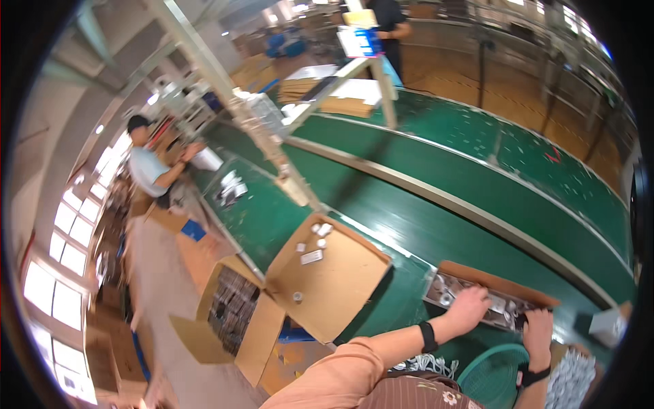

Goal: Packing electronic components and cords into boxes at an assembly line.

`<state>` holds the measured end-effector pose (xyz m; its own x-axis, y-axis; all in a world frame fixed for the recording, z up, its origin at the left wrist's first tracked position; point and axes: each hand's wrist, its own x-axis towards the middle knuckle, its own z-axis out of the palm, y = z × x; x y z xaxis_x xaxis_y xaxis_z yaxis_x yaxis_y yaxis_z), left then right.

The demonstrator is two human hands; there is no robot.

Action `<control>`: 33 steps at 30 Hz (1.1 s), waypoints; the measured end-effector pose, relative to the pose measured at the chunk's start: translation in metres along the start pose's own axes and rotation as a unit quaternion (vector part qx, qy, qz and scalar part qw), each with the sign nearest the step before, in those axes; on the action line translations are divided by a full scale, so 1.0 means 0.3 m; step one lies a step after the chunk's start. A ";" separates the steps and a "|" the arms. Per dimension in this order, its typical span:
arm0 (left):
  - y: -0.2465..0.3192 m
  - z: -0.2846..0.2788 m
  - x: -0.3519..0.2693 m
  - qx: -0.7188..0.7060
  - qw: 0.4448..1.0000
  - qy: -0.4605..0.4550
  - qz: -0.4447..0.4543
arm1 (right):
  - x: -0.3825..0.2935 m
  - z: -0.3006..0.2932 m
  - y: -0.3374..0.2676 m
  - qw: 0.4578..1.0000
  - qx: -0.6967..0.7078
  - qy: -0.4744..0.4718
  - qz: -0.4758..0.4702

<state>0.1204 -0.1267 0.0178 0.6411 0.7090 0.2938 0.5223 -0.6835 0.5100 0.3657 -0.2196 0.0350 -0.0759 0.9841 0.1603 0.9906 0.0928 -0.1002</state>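
A long, narrow cardboard box (498, 278) lies open before me on the green work surface. Small white and metallic-looking parts (498, 304) fill it, too blurred to name exactly. My left hand (467, 309), a black band at its wrist, reaches over the near side with its fingertips among the parts. At the box's right end is my right hand (539, 330), fingers bent down by the rim. Whether either hand grips something is hidden. Below the right hand sits a round green plastic basket (495, 376), partly covered by my right forearm.
A flat cardboard tray (337, 281) holds several small white pieces. Left of it, an open carton (232, 307) contains packed dark items. White cables (429, 364) lie near my body. A bench rail (439, 204) runs behind. One co-worker (148, 158) stands at left, another person (391, 30) beyond.
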 end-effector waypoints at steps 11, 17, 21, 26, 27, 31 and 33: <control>-0.078 0.012 0.010 0.072 0.994 -0.065 0.047 | 0.078 -0.088 0.005 0.991 0.071 -0.100 -0.052; 0.008 -0.005 0.021 0.018 0.993 -0.049 0.108 | 0.006 -0.079 -0.044 0.997 0.020 0.058 0.044; 0.017 -0.031 0.031 0.024 0.981 -0.127 0.148 | -0.057 -0.059 -0.111 0.996 0.036 0.038 0.076; 0.012 -0.045 0.020 0.061 0.983 -0.125 0.119 | -0.082 -0.075 -0.085 0.996 0.027 0.009 0.087; 0.012 -0.046 0.019 0.071 0.983 -0.122 0.120 | -0.078 -0.079 -0.073 0.992 0.035 -0.012 0.122; 0.021 -0.051 0.006 0.075 0.981 -0.141 0.106 | -0.056 -0.059 -0.082 0.986 0.073 0.087 0.123; 0.024 -0.050 -0.001 0.067 0.986 -0.116 0.102 | -0.043 -0.040 -0.100 0.988 0.035 0.073 0.128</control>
<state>0.1156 -0.1292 0.0334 0.8439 0.5061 0.1780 0.4284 -0.8355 0.3441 0.3384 -0.2370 0.0479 0.1989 0.9446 0.2612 0.9644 -0.1412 -0.2236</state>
